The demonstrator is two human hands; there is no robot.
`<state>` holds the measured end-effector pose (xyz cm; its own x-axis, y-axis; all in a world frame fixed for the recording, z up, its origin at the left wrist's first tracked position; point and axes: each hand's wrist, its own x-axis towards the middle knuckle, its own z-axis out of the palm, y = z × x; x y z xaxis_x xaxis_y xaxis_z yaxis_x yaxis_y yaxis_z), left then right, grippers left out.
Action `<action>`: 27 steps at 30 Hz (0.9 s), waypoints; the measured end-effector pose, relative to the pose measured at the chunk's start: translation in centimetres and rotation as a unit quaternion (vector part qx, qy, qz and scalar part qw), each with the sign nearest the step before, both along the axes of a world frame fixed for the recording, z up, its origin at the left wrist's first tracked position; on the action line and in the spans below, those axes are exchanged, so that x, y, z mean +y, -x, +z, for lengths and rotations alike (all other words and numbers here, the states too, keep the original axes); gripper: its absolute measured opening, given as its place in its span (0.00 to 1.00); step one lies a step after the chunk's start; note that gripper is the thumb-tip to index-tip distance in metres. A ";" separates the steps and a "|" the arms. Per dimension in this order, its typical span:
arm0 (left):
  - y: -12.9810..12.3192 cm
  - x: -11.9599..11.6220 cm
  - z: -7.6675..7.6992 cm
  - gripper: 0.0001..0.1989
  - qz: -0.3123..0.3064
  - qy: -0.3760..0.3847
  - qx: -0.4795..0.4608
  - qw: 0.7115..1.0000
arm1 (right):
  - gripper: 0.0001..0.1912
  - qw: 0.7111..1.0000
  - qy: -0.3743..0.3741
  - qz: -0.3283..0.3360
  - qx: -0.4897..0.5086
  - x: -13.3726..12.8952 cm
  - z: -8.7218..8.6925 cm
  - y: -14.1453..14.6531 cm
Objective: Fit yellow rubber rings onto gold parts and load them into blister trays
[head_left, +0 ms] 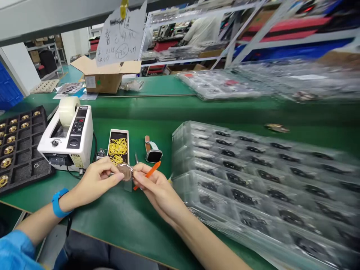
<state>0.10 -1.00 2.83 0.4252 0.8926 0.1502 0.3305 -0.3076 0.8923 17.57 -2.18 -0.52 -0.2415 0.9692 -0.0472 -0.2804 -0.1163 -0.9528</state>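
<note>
Between my two hands, above the green bench, is a round, shiny metal watch case (125, 171). My left hand (102, 176), with a blue band on its wrist, pinches the case's left edge between thumb and fingers. The other edge is gripped by the fingertips of my right hand (153, 183). Also tucked in my right hand is a flat orange stick (153, 170), slanting up to the right past the fingers. Just behind the hands stands a white-edged box (127, 140) with many yellow rings (118, 147) in it.
A white tape dispenser (81, 131) and a black foam tray (24, 180) of gold-coloured cases stand left. A smartwatch (154, 156) lies behind my right hand. Stacked clear plastic trays (180, 180) with dark parts fill the right. An open carton (105, 83) sits at the back.
</note>
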 end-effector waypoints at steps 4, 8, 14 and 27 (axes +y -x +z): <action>0.2 0.0 -0.3 0.10 0.004 0.011 0.000 1.000 | 0.21 1.000 0.005 0.000 -0.022 -0.1 -0.3 0.1; 0.2 0.0 -0.3 0.09 0.014 0.009 0.008 1.000 | 0.21 0.999 0.014 -0.001 -0.036 -0.2 -0.5 0.1; 0.1 0.1 -0.4 0.08 0.012 -0.013 0.015 1.000 | 0.21 0.999 0.019 -0.006 -0.037 -0.3 -0.5 0.2; 0.0 0.2 -0.4 0.09 0.026 -0.016 0.008 1.000 | 0.22 0.999 0.007 -0.010 -0.050 -0.4 -0.4 0.4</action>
